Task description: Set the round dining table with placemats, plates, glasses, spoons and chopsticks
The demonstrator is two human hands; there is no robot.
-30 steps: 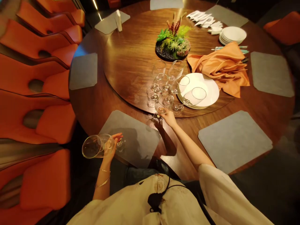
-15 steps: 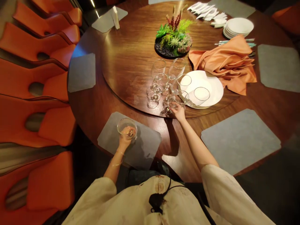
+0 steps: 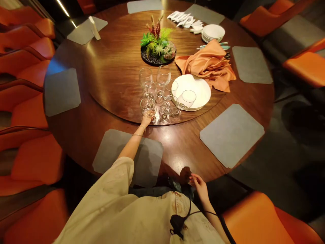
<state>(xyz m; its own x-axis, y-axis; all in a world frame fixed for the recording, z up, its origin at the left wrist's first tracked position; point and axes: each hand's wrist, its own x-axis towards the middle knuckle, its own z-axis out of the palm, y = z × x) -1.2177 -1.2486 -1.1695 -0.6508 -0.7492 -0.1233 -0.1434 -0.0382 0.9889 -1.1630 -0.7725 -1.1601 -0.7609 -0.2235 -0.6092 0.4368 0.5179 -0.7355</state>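
The left hand point(image 3: 146, 120) grasps a wine glass point(image 3: 148, 107) low — likely light, slick, fragile, best held by its stem — at the near edge of the turntable point(image 3: 114, 71), beside more stemware point(image 3: 164, 76), the right hand point(image 3: 200, 185) hanging empty by the table point(image 3: 66, 132).

a round wooden table point(image 3: 177, 142) bears gray placemats point(image 3: 232, 135) around a turntable point(image 3: 114, 67), on which stand clear stemmed glasses point(image 3: 164, 76), white plates point(image 3: 201, 88) and a planted tray point(image 3: 145, 59).

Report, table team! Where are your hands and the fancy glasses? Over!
Left hand on a wine glass. Right hand near the table, nothing visible in it. Other glasses crowd close; white plates on their right. Over!
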